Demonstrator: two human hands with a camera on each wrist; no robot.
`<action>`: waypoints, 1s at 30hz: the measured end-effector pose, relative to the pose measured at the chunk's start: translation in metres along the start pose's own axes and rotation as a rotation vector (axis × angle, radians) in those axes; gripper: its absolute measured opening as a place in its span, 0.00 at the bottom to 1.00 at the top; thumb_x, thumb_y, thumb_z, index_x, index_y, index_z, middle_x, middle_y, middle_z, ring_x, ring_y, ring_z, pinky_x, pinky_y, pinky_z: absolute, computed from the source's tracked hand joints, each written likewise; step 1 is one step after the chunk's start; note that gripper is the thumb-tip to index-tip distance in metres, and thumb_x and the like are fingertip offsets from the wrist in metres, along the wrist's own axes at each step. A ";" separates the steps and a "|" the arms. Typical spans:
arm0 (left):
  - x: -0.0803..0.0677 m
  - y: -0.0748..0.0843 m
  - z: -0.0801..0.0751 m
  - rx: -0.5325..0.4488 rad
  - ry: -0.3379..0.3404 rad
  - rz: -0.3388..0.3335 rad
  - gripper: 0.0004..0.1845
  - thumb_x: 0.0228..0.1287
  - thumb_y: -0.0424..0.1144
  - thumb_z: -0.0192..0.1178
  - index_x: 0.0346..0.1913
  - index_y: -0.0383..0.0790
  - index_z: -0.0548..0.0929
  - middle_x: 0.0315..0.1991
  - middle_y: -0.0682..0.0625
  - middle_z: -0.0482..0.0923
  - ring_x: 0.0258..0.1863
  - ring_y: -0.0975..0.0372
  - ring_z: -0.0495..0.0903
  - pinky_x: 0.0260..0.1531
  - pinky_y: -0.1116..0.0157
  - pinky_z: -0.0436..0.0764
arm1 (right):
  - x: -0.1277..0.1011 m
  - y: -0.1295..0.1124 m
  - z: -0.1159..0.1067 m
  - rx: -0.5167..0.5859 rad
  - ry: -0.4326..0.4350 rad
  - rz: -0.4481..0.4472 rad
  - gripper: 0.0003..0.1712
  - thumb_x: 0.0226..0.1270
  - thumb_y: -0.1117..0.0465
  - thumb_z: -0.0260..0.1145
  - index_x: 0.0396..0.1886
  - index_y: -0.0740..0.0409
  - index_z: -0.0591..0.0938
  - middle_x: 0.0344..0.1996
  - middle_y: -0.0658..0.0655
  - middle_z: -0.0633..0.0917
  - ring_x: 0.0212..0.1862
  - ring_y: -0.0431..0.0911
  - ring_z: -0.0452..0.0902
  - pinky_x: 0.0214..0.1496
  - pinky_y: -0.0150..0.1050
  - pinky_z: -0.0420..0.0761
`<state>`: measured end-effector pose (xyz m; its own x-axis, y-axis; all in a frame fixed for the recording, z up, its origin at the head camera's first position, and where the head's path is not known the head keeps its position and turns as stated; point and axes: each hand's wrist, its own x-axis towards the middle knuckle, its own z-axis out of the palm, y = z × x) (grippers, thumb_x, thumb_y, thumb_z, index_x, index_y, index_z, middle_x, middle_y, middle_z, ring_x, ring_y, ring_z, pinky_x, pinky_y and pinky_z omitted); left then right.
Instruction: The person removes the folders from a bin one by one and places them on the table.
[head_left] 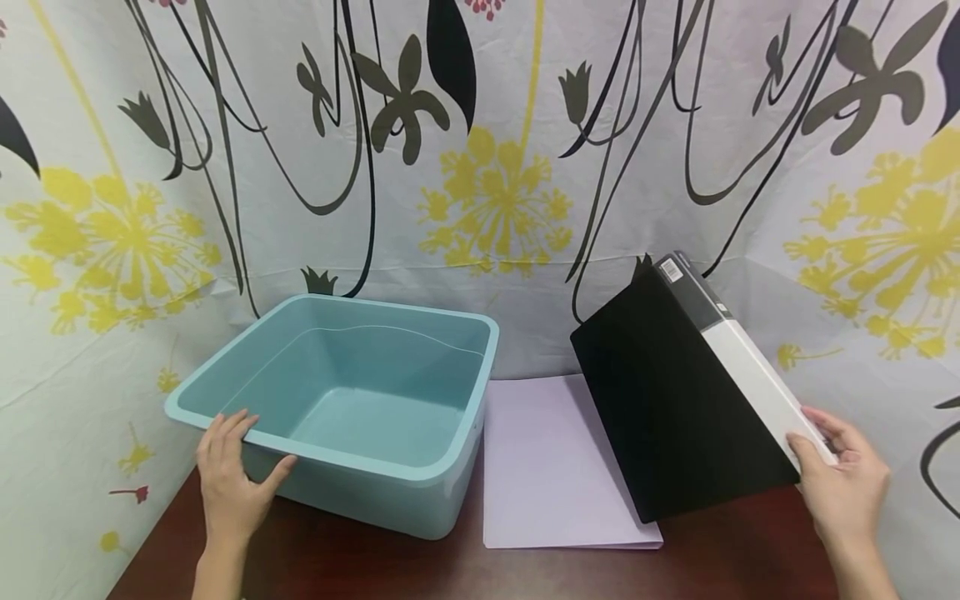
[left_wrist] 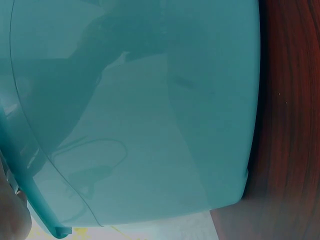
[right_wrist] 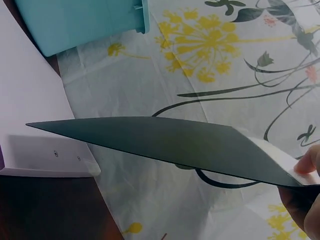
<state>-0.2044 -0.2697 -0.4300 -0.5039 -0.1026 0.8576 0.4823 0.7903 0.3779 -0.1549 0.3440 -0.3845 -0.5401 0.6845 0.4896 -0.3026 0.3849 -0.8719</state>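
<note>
The binder [head_left: 675, 400], pinched at its corner by the right hand [head_left: 843, 479], is best kept tilted while the tub [head_left: 345, 400] rim is steadied by the left hand [head_left: 232, 483], fingers curled over it.

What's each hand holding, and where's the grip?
Right hand grips the black folder at its white spine's near end. Left hand grips the teal tub at its near rim.

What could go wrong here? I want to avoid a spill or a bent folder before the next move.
1. The right hand holds the black binder only at its spine corner, tilted on one edge; it could tip or drop onto the lilac folder.
2. The left hand grips just the near rim of the teal tub, which could slide on the smooth wooden table.
</note>
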 end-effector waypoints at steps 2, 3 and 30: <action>0.000 0.000 0.000 -0.003 0.001 -0.001 0.47 0.47 0.71 0.54 0.51 0.26 0.72 0.52 0.31 0.68 0.61 0.38 0.56 0.63 0.47 0.47 | 0.000 0.001 0.000 0.049 -0.002 0.031 0.22 0.47 0.82 0.59 0.44 0.67 0.81 0.29 0.34 0.82 0.33 0.28 0.77 0.33 0.16 0.71; 0.000 0.000 0.000 -0.002 -0.001 -0.003 0.47 0.47 0.71 0.53 0.51 0.26 0.72 0.52 0.31 0.68 0.61 0.38 0.56 0.63 0.47 0.47 | 0.000 0.001 0.000 0.069 -0.002 0.044 0.21 0.47 0.82 0.59 0.43 0.67 0.81 0.29 0.35 0.83 0.33 0.29 0.77 0.33 0.15 0.71; 0.000 -0.001 0.000 -0.001 -0.008 -0.011 0.46 0.47 0.71 0.54 0.51 0.27 0.72 0.53 0.31 0.68 0.63 0.41 0.55 0.63 0.46 0.48 | 0.007 0.038 -0.023 0.323 -0.004 0.458 0.24 0.51 0.82 0.54 0.30 0.50 0.84 0.21 0.40 0.83 0.21 0.31 0.78 0.19 0.24 0.75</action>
<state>-0.2047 -0.2707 -0.4301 -0.5152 -0.1063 0.8505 0.4771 0.7888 0.3876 -0.1522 0.3772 -0.4145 -0.6755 0.7347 0.0618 -0.2614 -0.1604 -0.9518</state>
